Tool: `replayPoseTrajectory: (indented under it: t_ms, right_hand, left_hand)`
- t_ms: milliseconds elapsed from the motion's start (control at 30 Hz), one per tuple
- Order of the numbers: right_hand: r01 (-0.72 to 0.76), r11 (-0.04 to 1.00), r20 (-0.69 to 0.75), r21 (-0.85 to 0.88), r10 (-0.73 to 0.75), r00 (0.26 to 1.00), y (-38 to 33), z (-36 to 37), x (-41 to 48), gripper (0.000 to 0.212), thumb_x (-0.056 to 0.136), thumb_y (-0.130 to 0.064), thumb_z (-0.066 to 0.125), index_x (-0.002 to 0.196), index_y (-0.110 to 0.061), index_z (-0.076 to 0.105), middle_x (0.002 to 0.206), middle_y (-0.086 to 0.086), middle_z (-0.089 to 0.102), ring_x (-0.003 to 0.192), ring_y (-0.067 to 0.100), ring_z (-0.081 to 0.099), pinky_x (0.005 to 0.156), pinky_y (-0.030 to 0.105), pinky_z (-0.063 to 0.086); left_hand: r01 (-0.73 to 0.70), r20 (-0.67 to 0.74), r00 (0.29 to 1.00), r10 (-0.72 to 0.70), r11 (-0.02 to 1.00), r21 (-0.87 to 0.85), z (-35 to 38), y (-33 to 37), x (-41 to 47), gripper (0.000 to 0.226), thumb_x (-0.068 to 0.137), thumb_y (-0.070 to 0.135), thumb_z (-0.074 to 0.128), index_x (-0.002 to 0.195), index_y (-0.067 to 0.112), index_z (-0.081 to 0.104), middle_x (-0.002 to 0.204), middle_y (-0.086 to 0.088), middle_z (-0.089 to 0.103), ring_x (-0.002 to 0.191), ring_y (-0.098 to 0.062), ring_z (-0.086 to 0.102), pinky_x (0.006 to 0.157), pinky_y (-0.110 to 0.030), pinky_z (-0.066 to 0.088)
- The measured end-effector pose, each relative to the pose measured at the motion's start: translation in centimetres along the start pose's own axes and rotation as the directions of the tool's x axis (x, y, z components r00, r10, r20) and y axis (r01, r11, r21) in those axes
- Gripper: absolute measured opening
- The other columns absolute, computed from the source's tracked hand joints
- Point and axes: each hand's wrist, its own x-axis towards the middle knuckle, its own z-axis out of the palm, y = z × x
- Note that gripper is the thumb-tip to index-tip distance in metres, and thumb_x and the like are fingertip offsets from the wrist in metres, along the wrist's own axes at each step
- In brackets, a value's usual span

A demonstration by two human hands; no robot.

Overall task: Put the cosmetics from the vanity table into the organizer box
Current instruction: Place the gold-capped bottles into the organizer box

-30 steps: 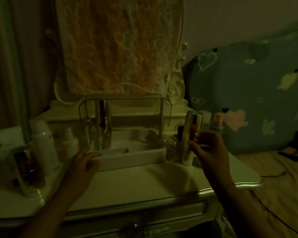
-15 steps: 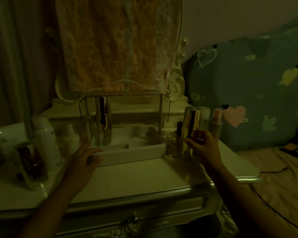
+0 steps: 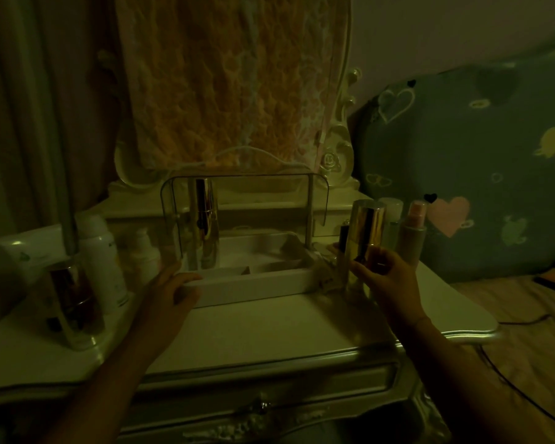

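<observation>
Gold metal shines on the tall gold bottle, which stands at the right end of the organizer box, and the right hand has its fingers curled round the lower part of it. It is not possible to tell if the base already leaves the vanity table or rests on it. The grip is low, probably so that the bottle stays upright when it goes over the box wall. The left hand lies with relaxed, nearly straight fingers against the front left corner of the box and holds nothing; most likely it steadies the light tray so that it does not slide. The clear lid is raised at the back, so the box is open from above, and a second gold bottle already stands inside at the left, with free compartments beside it. Just behind the gripped bottle stand a pink-capped bottle, a pale bottle and a small dark tube, all close enough to be knocked. At the left of the box wait a white spray can, a small white bottle and a dark shiny jar. The right post of the lid stands between the bottle and the tray, so the path probably goes in front of it.
</observation>
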Motion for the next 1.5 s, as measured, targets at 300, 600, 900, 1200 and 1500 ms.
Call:
replayPoseTrajectory:
  t_ms: [300, 600, 900, 1200, 1500]
  right_hand:
    - [0.005, 0.997, 0.121, 0.081, -0.015, 0.993, -2.2, 2.5, -2.6, 0.038, 0.073, -0.023, 0.072, 0.107, -0.011, 0.062, 0.1, 0.003, 0.07, 0.095, 0.015, 0.067, 0.084, 0.031, 0.054]
    - [0.121, 0.989, 0.222, 0.089, -0.138, 0.965, -4.9, 8.1, -2.1, 0.024, 0.074, -0.017, 0.073, 0.092, -0.027, 0.061, 0.088, -0.006, 0.069, 0.081, -0.002, 0.067, 0.067, 0.013, 0.053]
    - [0.152, 0.984, 0.298, 0.093, -0.173, 0.939, -6.6, 13.4, 0.0, 0.033, 0.073, -0.025, 0.074, 0.102, -0.028, 0.058, 0.098, -0.005, 0.068, 0.093, 0.007, 0.065, 0.081, 0.023, 0.054]
    - [0.171, 0.982, 0.347, 0.076, -0.187, 0.919, -6.5, 16.9, 1.7, 0.047, 0.075, -0.009, 0.072, 0.118, -0.012, 0.055, 0.112, 0.005, 0.065, 0.105, 0.017, 0.062, 0.093, 0.033, 0.052]
    - [0.052, 0.996, 0.32, 0.069, -0.072, 0.945, -5.6, 18.6, 3.8, 0.045, 0.075, -0.011, 0.071, 0.118, -0.009, 0.056, 0.104, 0.005, 0.065, 0.101, 0.021, 0.064, 0.085, 0.031, 0.055]
  left_hand:
    - [-0.001, -0.001, 1.0, 0.001, 1.0, -0.018, 0.1, -0.6, 0.2, 0.022, 0.086, 0.016, 0.058, 0.108, 0.021, 0.063, 0.147, -0.004, 0.032, 0.134, -0.021, 0.029, 0.097, -0.027, 0.027]
    - [0.007, -0.011, 1.0, -0.008, 0.996, -0.09, 0.4, -1.2, 0.5, 0.025, 0.085, 0.015, 0.06, 0.11, 0.014, 0.062, 0.146, -0.006, 0.033, 0.133, -0.019, 0.03, 0.099, -0.028, 0.031]
    - [0.024, 0.001, 1.0, -0.024, 0.991, -0.128, 0.6, -1.5, 0.4, 0.026, 0.086, 0.018, 0.059, 0.112, 0.016, 0.061, 0.147, -0.004, 0.031, 0.126, -0.003, 0.022, 0.096, -0.025, 0.03]
    - [0.026, 0.018, 1.0, -0.023, 0.985, -0.169, 0.3, -1.1, 0.1, 0.02, 0.086, 0.02, 0.059, 0.106, 0.024, 0.062, 0.148, 0.002, 0.028, 0.133, -0.011, 0.025, 0.095, -0.024, 0.032]
    - [0.021, 0.018, 1.0, -0.018, 0.98, -0.197, 0.2, -0.9, 0.0, 0.022, 0.087, 0.018, 0.057, 0.107, 0.026, 0.061, 0.15, 0.006, 0.024, 0.128, -0.004, 0.024, 0.089, -0.015, 0.032]
